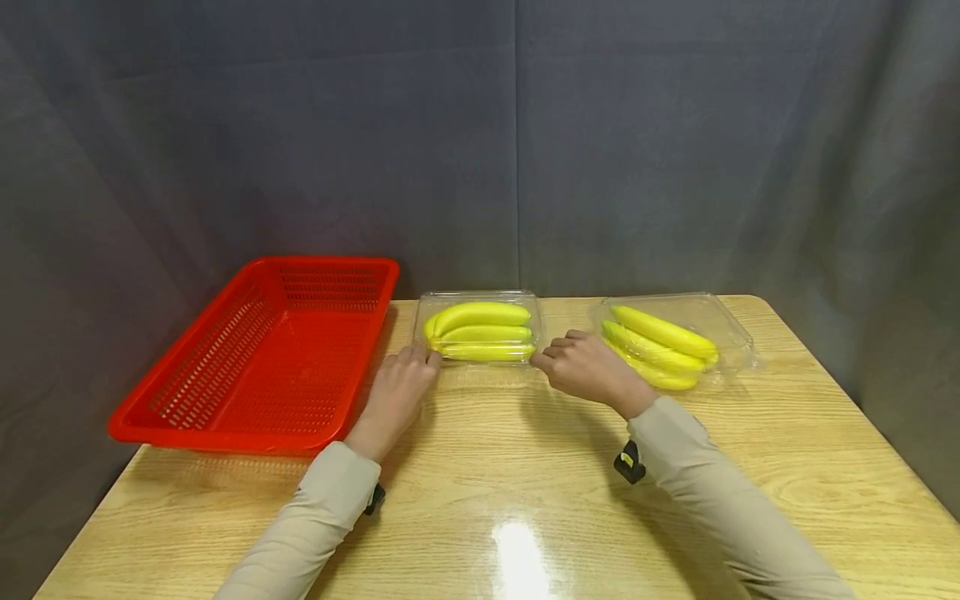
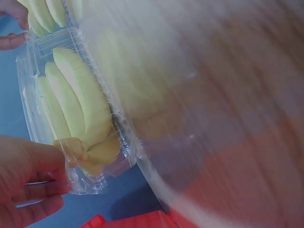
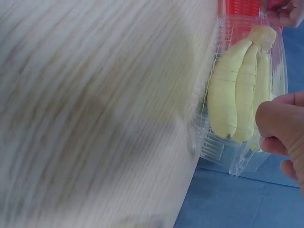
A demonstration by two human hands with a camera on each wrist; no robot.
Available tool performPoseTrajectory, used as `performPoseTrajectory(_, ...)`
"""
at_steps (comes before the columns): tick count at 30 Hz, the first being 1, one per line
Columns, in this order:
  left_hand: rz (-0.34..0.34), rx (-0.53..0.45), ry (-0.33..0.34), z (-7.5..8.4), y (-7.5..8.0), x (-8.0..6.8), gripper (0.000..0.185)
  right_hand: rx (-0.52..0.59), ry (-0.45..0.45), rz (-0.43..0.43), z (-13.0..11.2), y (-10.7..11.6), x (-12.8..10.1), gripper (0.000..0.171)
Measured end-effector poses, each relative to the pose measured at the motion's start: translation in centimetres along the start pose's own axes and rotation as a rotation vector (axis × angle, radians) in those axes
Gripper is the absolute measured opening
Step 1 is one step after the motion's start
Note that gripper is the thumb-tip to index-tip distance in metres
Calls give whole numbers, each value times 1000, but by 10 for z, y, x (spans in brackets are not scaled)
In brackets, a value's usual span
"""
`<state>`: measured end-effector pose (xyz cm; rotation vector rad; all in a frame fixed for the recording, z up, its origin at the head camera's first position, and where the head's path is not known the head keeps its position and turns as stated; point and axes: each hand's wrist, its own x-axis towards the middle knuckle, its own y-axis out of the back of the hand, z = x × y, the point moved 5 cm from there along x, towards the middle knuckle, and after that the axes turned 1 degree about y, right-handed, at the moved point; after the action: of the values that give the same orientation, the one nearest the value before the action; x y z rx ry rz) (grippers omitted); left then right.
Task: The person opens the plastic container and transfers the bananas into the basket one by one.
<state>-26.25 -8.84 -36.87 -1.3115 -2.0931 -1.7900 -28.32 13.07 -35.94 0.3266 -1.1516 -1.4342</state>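
A clear plastic clamshell box [image 1: 477, 295] lies at the back of the table with a bunch of yellow bananas [image 1: 483, 315] inside, its lid lying over the fruit. At the box's front left corner my left hand [image 1: 400, 387] pinches the plastic edge between thumb and fingers; the left wrist view shows this hand [image 2: 35, 178] beside the stem end. My right hand [image 1: 592, 371] grips the front right corner, near the banana tips. In the right wrist view, thumb and curled fingers of that hand [image 3: 285, 130] meet at the box's edge.
To the left stands a red plastic basket [image 1: 367, 358] with slotted walls. Right of my right hand lies a second clear box [image 1: 731, 329], also holding bananas [image 1: 660, 333]. A grey curtain [image 1: 480, 167] hangs behind the wooden table [image 1: 465, 475].
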Motion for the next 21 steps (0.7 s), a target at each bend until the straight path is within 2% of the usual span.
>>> performPoseTrajectory(11, 32, 27, -37, 1, -2, 2, 23, 25, 79, 28, 1, 2, 2, 20)
performPoseTrajectory(21, 60, 34, -55, 2, -2, 1, 21, 57, 77, 50, -2, -3, -5, 17)
